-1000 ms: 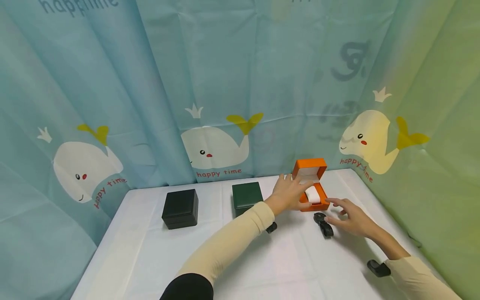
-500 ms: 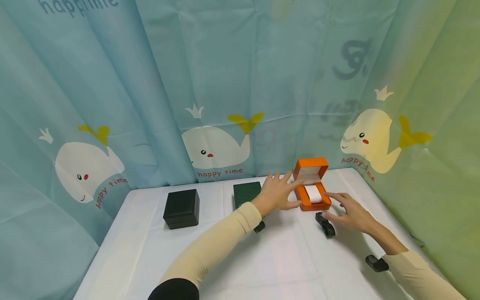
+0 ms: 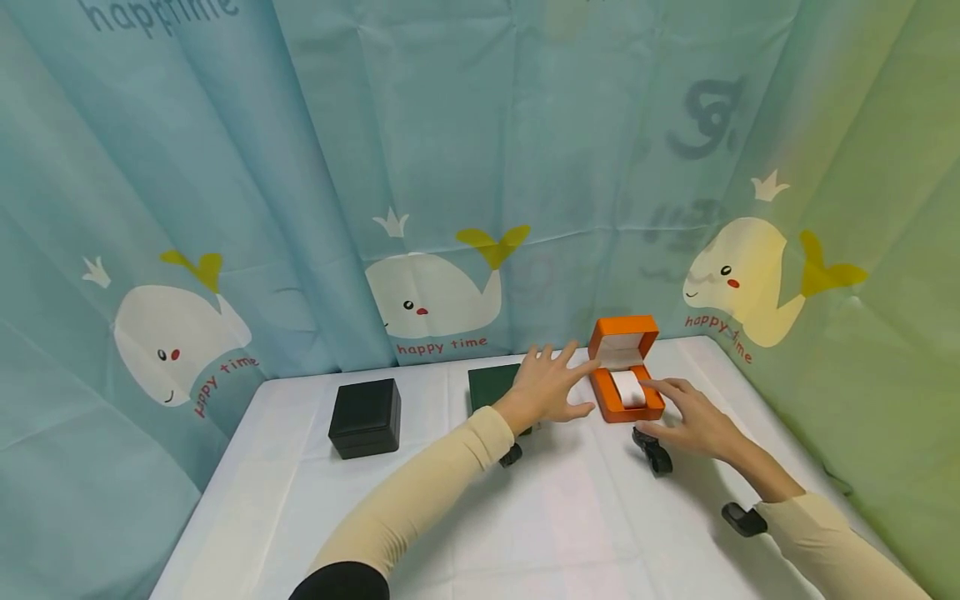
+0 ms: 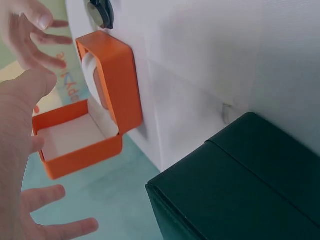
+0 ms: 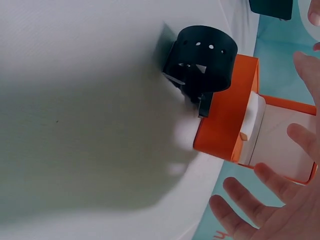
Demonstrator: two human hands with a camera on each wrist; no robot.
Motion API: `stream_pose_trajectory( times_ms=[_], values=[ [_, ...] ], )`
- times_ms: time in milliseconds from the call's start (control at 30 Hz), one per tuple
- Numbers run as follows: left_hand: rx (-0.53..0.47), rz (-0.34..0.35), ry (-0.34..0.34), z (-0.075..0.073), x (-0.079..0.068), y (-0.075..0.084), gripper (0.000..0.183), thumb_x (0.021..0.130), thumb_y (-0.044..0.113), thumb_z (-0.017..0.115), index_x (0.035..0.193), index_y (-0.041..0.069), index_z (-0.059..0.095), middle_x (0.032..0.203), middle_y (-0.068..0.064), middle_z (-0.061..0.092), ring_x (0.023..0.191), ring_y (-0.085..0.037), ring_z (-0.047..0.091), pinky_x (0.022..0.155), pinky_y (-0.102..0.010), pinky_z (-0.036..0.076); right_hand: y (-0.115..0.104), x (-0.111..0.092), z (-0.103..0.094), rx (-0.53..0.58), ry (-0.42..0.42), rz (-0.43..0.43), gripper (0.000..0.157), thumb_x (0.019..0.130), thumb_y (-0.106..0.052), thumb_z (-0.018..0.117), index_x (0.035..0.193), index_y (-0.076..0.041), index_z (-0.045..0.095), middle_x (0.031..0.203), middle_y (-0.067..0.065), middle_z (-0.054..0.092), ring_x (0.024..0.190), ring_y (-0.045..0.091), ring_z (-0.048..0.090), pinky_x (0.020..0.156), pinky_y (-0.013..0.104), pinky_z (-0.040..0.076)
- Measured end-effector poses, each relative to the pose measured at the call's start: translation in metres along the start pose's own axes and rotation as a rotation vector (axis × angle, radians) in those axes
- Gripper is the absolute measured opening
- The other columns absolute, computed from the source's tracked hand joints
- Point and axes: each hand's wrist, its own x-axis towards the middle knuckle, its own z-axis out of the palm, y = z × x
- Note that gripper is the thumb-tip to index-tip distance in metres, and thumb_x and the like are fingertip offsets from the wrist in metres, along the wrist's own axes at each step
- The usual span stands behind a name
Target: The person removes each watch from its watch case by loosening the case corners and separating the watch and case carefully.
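An orange watch box (image 3: 617, 408) stands with its lid up and a white cushion (image 3: 628, 389) inside. Fingers spread and straight, my left hand (image 3: 543, 390) hovers between it and a green box (image 3: 491, 385), holding nothing and partly covering the green one. My right hand (image 3: 693, 421) is raised at the right front of the orange box, its fingers loosely bent and apart from anything. Just below its thumb, a black wristwatch (image 3: 654, 454) lies on the table; the right wrist view shows the looped strap of this wristwatch (image 5: 205, 55) near the orange box's front.
A black box (image 3: 365, 418), lid down, stands at the left of the white-covered table (image 3: 300, 517). Behind the table hangs a blue curtain (image 3: 435, 167) with whale prints. A green curtain (image 3: 900, 375) borders the right side.
My left hand has drawn left, away from the orange box and over the green box. The right hand has shifted slightly left, above the wristwatch. The boxes stay in place.
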Motion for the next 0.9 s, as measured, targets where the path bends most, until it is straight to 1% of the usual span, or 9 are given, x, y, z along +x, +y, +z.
stream_pose_trajectory(
  times_ms=[300, 433, 600, 733, 900],
  values=[
    [0.007, -0.015, 0.006, 0.001, -0.009, -0.009, 0.073, 0.095, 0.077, 0.042, 0.160, 0.046, 0.029, 0.165, -0.002, 0.030, 0.131, -0.032, 0.052, 0.107, -0.052, 0.042, -0.006, 0.010, 0.002, -0.023, -0.016, -0.009, 0.076, 0.088, -0.047, 0.079, 0.146, -0.005, 0.053, 0.143, 0.034, 0.045, 0.121, 0.053, 0.051, 0.088, 0.073, 0.047],
    [0.002, -0.024, 0.025, 0.002, -0.015, -0.016, 0.072, 0.095, 0.076, 0.042, 0.159, 0.046, 0.031, 0.164, -0.002, 0.030, 0.134, -0.030, 0.050, 0.106, -0.051, 0.043, -0.011, 0.014, 0.002, -0.012, -0.005, -0.055, 0.075, 0.088, -0.043, 0.080, 0.146, -0.005, 0.052, 0.142, 0.036, 0.045, 0.119, 0.055, 0.051, 0.087, 0.072, 0.048],
    [-0.022, -0.031, 0.059, 0.003, -0.028, -0.026, 0.072, 0.095, 0.075, 0.045, 0.159, 0.045, 0.034, 0.165, -0.002, 0.031, 0.136, -0.029, 0.048, 0.107, -0.051, 0.044, -0.017, 0.019, 0.005, 0.003, 0.004, -0.112, 0.075, 0.088, -0.041, 0.082, 0.147, -0.006, 0.052, 0.143, 0.037, 0.044, 0.121, 0.058, 0.048, 0.087, 0.073, 0.046],
    [-0.055, -0.037, 0.090, 0.004, -0.040, -0.035, 0.072, 0.094, 0.074, 0.048, 0.158, 0.043, 0.036, 0.165, -0.003, 0.031, 0.136, -0.031, 0.050, 0.107, -0.051, 0.044, -0.023, 0.024, 0.008, 0.013, 0.024, -0.165, 0.075, 0.086, -0.038, 0.084, 0.147, -0.007, 0.052, 0.144, 0.034, 0.046, 0.120, 0.058, 0.049, 0.088, 0.074, 0.046],
    [-0.079, -0.051, 0.091, 0.007, -0.053, -0.048, 0.074, 0.094, 0.075, 0.048, 0.160, 0.042, 0.034, 0.167, -0.004, 0.029, 0.138, -0.033, 0.048, 0.107, -0.054, 0.043, -0.027, 0.032, 0.011, 0.012, 0.032, -0.205, 0.074, 0.084, -0.036, 0.086, 0.146, -0.010, 0.054, 0.142, 0.028, 0.049, 0.116, 0.053, 0.051, 0.086, 0.070, 0.048]
  ],
)
